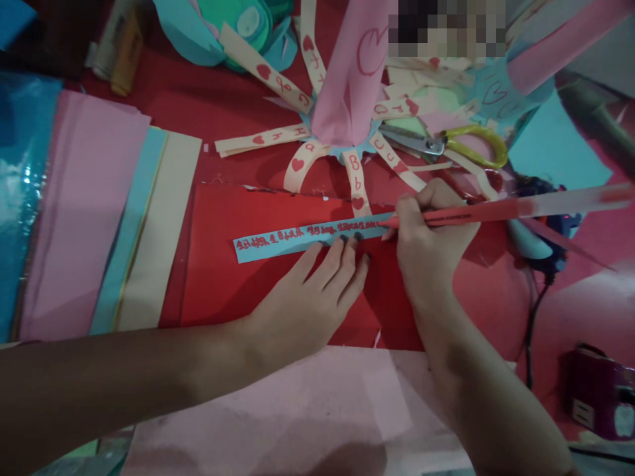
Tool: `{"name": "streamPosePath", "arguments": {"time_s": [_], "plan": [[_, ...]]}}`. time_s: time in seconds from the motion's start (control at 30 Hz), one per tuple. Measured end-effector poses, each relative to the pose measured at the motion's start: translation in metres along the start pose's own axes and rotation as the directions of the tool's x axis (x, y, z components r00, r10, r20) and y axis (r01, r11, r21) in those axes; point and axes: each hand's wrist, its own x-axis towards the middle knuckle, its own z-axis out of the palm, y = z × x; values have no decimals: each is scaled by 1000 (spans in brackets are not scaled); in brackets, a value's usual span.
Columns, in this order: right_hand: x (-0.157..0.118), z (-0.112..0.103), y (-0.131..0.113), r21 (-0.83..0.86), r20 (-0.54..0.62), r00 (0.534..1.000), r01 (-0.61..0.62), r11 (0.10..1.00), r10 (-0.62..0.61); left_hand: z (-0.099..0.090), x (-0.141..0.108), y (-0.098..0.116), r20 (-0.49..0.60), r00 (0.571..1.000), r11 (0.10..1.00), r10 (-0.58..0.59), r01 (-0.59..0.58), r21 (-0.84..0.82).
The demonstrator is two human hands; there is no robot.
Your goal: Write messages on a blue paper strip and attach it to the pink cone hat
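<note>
Right hand (429,258) gripping pen (471,215); left hand (310,291) fingers parted on paper strip (290,240) — probably light, limp, easily creased; hold 9 o'clock end.

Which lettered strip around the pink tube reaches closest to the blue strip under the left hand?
The cream strip marked B b: its end lies at the upper edge of the blue strip, while the other lettered strips stop farther off.
</note>
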Motion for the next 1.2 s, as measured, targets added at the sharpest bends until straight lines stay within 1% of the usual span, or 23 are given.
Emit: {"name": "streamPosePath", "arguments": {"time_s": [0.23,0.53,0.77,0.97,1.2], "plan": [[-1,0,2,16,10,1000,3,1000,-4,0,1,0,-13,1000,1000,1,-1,3],[1,0,-3,-2,-48,999,-3,1000,3,0,0,0,4,1000,1000,0,0,-17],[-1,-1,0,24,-2,1000,-10,1000,10,1,0,0,-2,1000,1000,-5,5,-8],[0,0,-4,32,-13,1000,-19,999,19,1,0,0,-9,1000,1000,-2,2,-16],[0,0,-1,43,1,1000,-27,999,27,1,0,0,-5,1000,1000,-4,4,-10]]}}
